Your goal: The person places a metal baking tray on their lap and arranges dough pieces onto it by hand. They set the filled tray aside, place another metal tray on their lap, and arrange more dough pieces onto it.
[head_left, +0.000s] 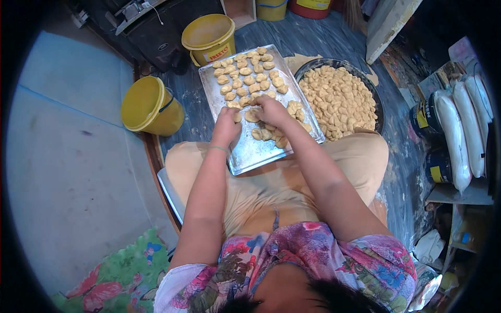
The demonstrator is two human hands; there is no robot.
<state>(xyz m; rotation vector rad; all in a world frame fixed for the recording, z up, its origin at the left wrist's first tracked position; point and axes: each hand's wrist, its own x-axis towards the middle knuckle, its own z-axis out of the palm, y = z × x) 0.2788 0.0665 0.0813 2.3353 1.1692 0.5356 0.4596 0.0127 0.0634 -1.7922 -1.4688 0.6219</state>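
Observation:
A metal baking tray (245, 161) rests at a slant across my crossed legs and the floor. Rows of small tan dough pieces (245, 71) cover its far part, and a loose heap of more pieces (270, 134) lies on its near right part. My left hand (226, 128) is at the tray's left side, fingers closed round a dough piece (237, 117). Just to the right, my right hand (273, 111) bends its fingers over another dough piece (252, 115) at the near end of the rows. My fingertips partly hide the pieces under them.
Right of the tray stands a round black basin (382, 112) heaped with similar dough pieces. Two yellow buckets (148, 107) (211, 36) stand left and beyond. A shelf (459, 193) with long white bags (453, 135) is at the right; a pale wall (73, 141) runs along the left.

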